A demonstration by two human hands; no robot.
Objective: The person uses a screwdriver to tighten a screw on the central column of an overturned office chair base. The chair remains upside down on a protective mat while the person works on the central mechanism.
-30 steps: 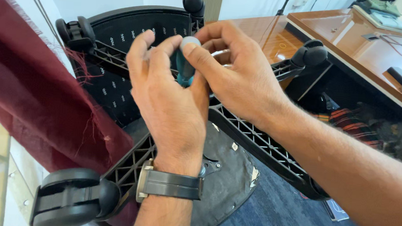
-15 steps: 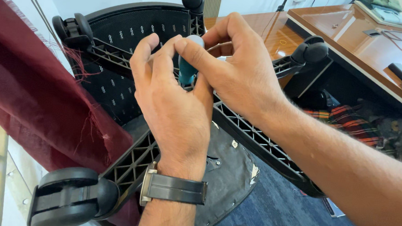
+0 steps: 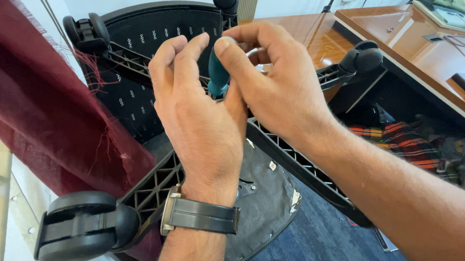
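An upturned black office chair lies in front of me, its ribbed star base and caster wheels pointing up. Both hands meet over the hub of the base. My right hand wraps around a teal tool handle, thumb pressed against its top. My left hand, with a dark wristwatch, sits against the handle from the left, fingers partly spread and curled round it. The tool's tip and the hub are hidden behind my hands.
A dark red curtain with frayed threads hangs at the left. A glossy wooden desk with cables stands at the right, striped cloth under it. Blue carpet lies below.
My hands stay on the teal handle over the hub. The right hand's fingers have shifted round the handle's top, and the left fingers have opened a little.
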